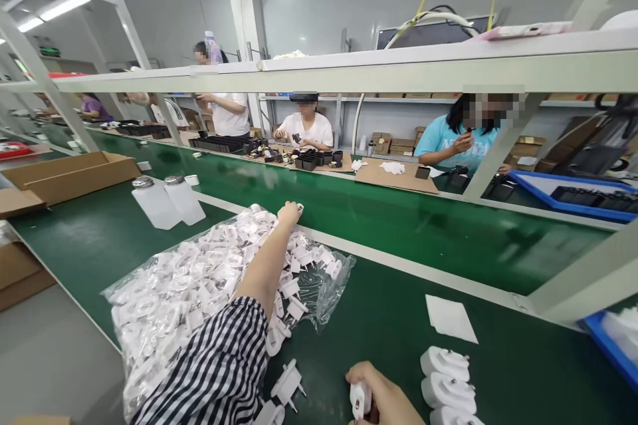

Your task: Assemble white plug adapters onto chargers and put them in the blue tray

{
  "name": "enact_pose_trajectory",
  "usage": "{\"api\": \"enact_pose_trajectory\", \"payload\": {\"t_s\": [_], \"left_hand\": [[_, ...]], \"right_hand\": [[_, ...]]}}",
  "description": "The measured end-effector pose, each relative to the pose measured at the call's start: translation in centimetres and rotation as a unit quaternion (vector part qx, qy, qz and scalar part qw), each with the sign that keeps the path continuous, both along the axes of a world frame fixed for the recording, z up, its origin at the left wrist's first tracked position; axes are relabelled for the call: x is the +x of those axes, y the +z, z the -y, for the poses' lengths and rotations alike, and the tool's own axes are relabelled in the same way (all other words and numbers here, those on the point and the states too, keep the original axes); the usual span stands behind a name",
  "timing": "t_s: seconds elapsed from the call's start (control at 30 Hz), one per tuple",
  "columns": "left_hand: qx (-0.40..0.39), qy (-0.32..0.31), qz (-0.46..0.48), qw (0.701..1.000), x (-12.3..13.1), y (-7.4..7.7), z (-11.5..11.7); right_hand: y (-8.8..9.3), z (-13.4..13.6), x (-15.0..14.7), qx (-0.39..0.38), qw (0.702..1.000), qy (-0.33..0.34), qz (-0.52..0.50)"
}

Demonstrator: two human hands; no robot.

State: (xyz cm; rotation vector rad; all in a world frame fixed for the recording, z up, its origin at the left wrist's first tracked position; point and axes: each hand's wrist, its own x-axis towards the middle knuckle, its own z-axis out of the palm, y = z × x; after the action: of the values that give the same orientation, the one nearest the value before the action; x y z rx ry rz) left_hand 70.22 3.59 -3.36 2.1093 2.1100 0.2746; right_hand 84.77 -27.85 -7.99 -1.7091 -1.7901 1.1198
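"Where's our white plastic adapter (359, 400)?"

"In our right hand (386, 395), fingers curled round it, near white rounded adapters (447, 393)."

"And our left hand (288, 213)?"

"It pinches a small white piece (300, 209) at the far edge of our clear plastic bag (326, 300) of white pronged plugs (296, 309)."

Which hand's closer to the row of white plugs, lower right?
Right. The right hand sits just left of the row of white plugs; the left hand is farther off, by the far side of the plastic bag.
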Motion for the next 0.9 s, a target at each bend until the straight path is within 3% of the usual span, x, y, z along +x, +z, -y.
{"api": "enact_pose_trajectory", "payload": {"t_s": [0.1,0.2,0.3,0.4,0.5,0.6,0.77,0.9], "left_hand": [[0.013,-0.051,-0.004,0.999,0.6,1.4,2.0],[0.019,-0.11,0.003,0.994,0.9,3.2,5.5],[0.013,-0.196,0.026,0.98,0.2,4.4,11.0],[-0.013,-0.304,0.068,0.95,-1.2,4.5,18.0],[-0.061,-0.359,0.116,0.924,-1.9,3.1,24.7],[-0.089,-0.335,0.169,0.923,-1.4,0.6,28.9],[-0.121,-0.226,0.274,0.927,0.2,-3.6,30.8],[-0.091,-0.204,0.337,0.915,0.4,-5.2,30.8]], "right_hand": [[0.7,0.2,-0.2,0.049,0.999,0.01,0.004],[0.9,0.2,0.0,0.063,0.997,0.033,-0.036],[1.4,0.4,0.6,0.078,0.992,0.05,-0.091],[2.4,0.9,1.2,0.149,0.982,0.008,-0.115],[3.5,1.4,1.5,0.203,0.971,-0.07,-0.106],[3.7,1.7,1.3,0.184,0.975,-0.087,-0.086],[2.7,1.8,0.7,0.14,0.99,-0.032,0.01],[2.5,1.9,0.5,0.131,0.989,0.019,0.071]]}}
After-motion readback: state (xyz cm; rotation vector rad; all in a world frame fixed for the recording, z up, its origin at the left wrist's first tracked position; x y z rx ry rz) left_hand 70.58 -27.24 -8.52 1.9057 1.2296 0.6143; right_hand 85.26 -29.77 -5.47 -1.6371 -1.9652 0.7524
